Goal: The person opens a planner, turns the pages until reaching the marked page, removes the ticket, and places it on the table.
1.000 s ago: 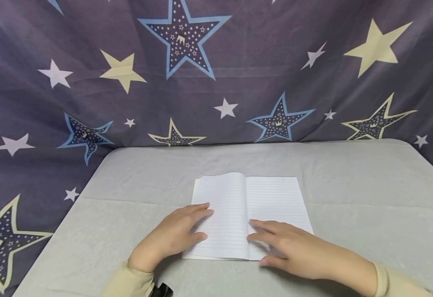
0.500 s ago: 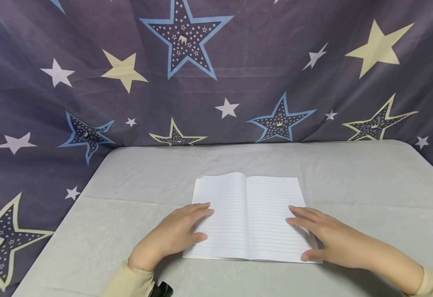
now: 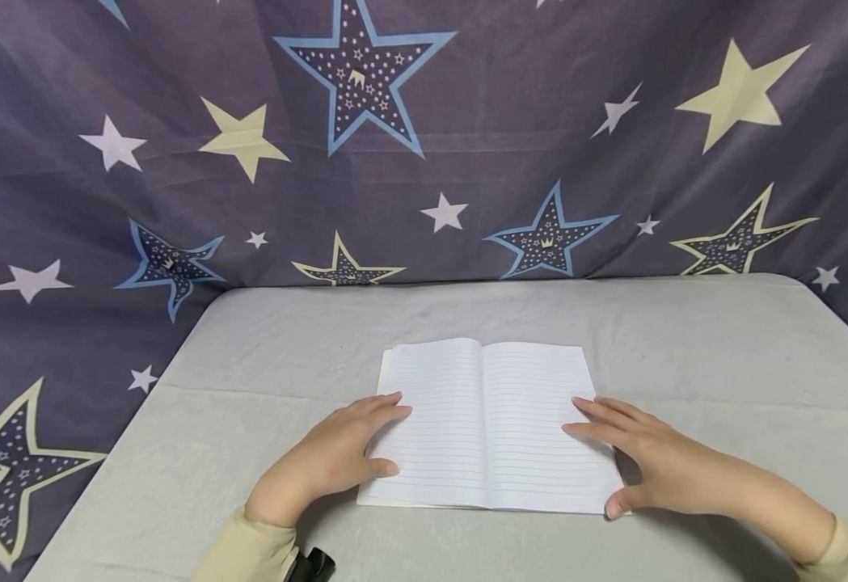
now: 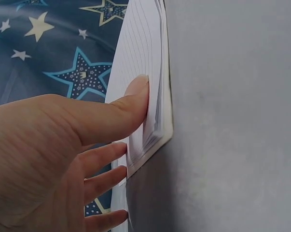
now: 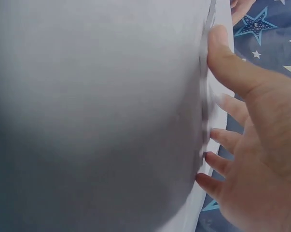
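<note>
Hung at the back in soft folds: a dark purple fabric backdrop, printed with white, pale yellow and blue-outlined stars. In front of it, a pale grey cloth-covered table, creased crosswise and rounded at both far corners. Lying open on the near middle part of that table, a white paper notebook with thin ruled lines. Arches gently beside the central fold, then flattens outward; shows stacked leaf edges and a cream-coloured bottom layer along the left margin in the left wrist view.

By count: one notebook, two facing pages, both bare of writing as far as visible; two hands; two pale beige sleeves; one small black object at the left cuff; two solid pale yellow stars in the head view.

Fold running away from the person toward the backdrop, leaning very slightly left at the far end; ruled lines and long axis of the open spread running left to right.

At the left margin, the left hand, loosely extended, fingertips and thumb over the page, gripping nothing. At the right margin, the right hand, fingers apart and relaxed, thumb by the near corner, likewise gripping nothing. Cannot tell how firmly either presses.
</note>
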